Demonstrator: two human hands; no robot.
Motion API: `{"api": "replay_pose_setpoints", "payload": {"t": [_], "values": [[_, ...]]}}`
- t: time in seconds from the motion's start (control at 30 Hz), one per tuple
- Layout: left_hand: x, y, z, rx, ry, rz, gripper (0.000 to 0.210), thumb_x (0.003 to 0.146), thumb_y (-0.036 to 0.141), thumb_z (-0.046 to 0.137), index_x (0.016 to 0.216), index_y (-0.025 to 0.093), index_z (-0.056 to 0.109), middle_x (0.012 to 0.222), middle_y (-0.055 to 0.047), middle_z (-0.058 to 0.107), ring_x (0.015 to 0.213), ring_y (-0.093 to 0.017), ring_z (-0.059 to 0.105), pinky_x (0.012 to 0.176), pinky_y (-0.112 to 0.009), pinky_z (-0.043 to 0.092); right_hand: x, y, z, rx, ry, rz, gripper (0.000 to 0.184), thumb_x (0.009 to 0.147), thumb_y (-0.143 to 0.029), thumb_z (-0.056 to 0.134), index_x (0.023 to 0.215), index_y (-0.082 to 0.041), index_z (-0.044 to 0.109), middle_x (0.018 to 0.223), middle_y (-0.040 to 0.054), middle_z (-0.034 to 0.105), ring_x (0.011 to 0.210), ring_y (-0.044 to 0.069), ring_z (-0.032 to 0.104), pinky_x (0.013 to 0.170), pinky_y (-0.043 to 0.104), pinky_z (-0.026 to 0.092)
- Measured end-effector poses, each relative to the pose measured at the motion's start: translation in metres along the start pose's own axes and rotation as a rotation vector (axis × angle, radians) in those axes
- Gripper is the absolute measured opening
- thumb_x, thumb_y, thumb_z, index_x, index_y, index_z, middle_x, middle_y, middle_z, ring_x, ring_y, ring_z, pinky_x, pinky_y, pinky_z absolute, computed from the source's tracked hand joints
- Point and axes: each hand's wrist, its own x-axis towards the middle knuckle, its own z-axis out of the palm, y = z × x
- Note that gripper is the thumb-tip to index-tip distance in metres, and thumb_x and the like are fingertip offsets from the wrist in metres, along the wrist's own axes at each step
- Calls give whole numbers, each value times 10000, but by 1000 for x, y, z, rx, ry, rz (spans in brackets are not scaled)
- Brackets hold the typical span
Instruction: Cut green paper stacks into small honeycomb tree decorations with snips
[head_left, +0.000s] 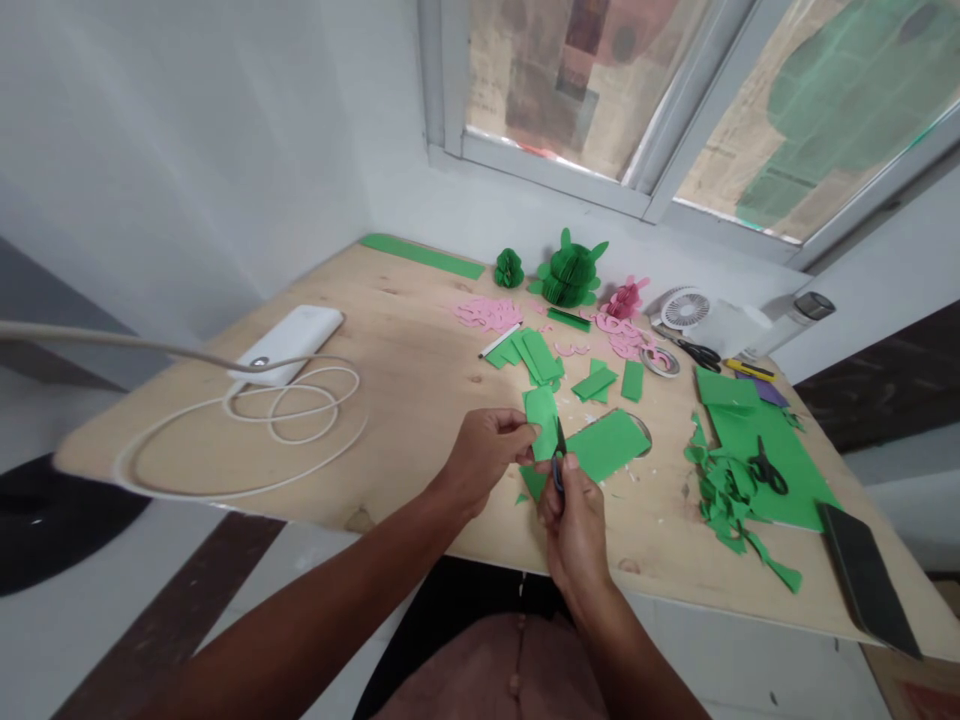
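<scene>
My left hand (491,450) pinches a small green paper rectangle (538,408) by its left side, over the front middle of the table. A pair of dark scissors (558,462) sits in my right hand (576,515), fingers wrapped round the handles. Its blades point away from me and lie along the paper's right edge. Just right of them, a larger folded green paper piece (609,445) lies on the table, partly over a round object whose edge shows. Several cut green paper strips (538,355) lie a little beyond my hands.
Pink paper scraps (487,314) and green honeycomb paper figures (571,272) stand toward the wall. On the right are green scraps (726,495), other scissors (766,468), a phone (868,575), a small fan (685,308) and a bottle (791,325). A white power bank (292,343) with looped cable lies left.
</scene>
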Motion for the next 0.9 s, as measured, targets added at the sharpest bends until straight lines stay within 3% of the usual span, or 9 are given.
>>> {"api": "replay_pose_setpoints", "payload": {"t": [0.9], "values": [[-3,-1,1,22,-38,-36,116,590,246,637,526,159,595,495,28,537,486,-99,502,569,-254,460,-3,4,0,-12,50,-22,459,738,-606,630,703,-150,600,402,-120,279,388,56,169,383,215,118]]}}
